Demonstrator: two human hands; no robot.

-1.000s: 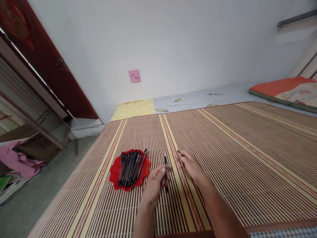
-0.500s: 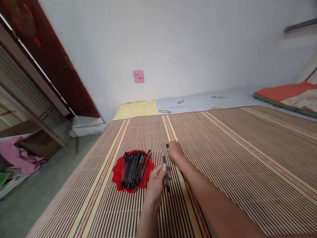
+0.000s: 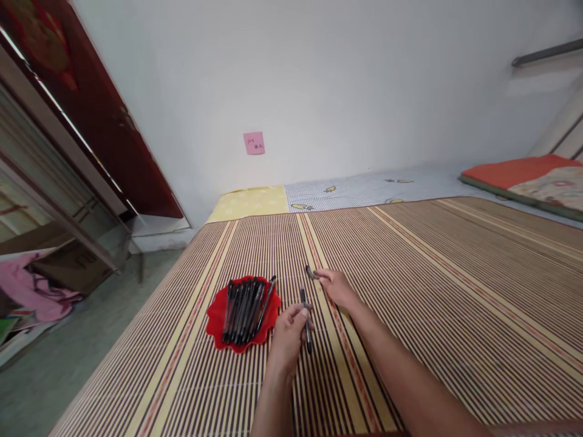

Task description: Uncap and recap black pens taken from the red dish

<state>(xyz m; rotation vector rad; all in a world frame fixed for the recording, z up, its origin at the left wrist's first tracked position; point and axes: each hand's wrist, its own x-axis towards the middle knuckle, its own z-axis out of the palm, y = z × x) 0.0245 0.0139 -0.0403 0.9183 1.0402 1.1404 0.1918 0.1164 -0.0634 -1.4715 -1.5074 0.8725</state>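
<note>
My left hand (image 3: 290, 328) is closed around a black pen (image 3: 308, 337) with a clear barrel, its bare writing point facing up and away from me. Just beyond it, my right hand (image 3: 337, 286) has its fingertips pinched at a small black pen cap (image 3: 310, 272), low over the mat. Left of my left hand sits a red scalloped dish (image 3: 217, 315), and several capped black pens (image 3: 243, 312) lie side by side in it. One pen (image 3: 266, 306) at their right leans apart from the bunch, toward the rim.
A striped bamboo mat (image 3: 387, 279) covers the bed under both hands. Beyond it are a patterned sheet (image 3: 350, 193), a folded orange bedding piece (image 3: 523, 173) and the white wall with a pink note (image 3: 254, 143). Floor and a cardboard box (image 3: 73, 267) lie left.
My right hand has drawn back toward me and to the right, bringing more of the cap into sight at its fingertips. The left hand holds the pen in nearly the same place.
</note>
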